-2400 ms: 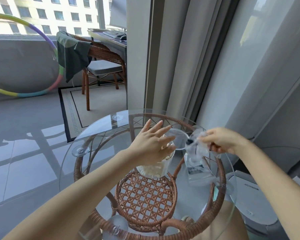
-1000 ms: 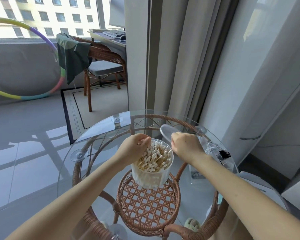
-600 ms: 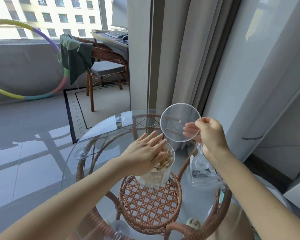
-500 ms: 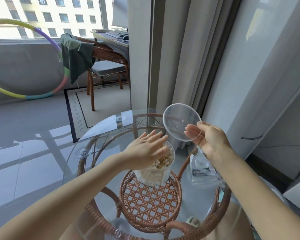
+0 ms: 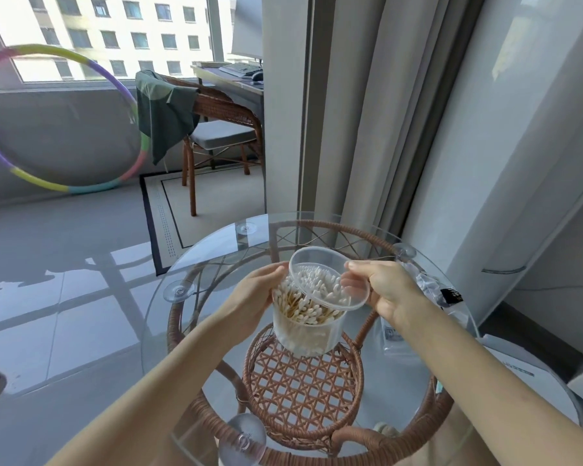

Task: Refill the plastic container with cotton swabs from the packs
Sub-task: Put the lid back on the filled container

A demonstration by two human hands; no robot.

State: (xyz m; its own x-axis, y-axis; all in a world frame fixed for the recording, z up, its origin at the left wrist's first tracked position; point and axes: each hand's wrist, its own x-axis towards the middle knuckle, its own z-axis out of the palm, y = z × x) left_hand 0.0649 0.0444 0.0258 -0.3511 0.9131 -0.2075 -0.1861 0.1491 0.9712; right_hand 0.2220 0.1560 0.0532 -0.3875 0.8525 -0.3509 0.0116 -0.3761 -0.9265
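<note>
Your left hand (image 5: pixel 254 299) gripped the full swab container (image 5: pixel 306 326) on the glass table (image 5: pixel 196 264); your right hand (image 5: pixel 382 290) pinched the tilted lid (image 5: pixel 329 280) over its mouth. Protruding cotton swabs (image 5: pixel 303 306) could block the seating, and pressing harder might tip it.

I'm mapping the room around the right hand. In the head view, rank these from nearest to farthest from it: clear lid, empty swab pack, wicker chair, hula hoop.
1. clear lid: held by the right hand, over the container.
2. empty swab pack: on the glass table, just right of it.
3. wicker chair: across the room by the desk.
4. hula hoop: far left, against the wall.
</note>
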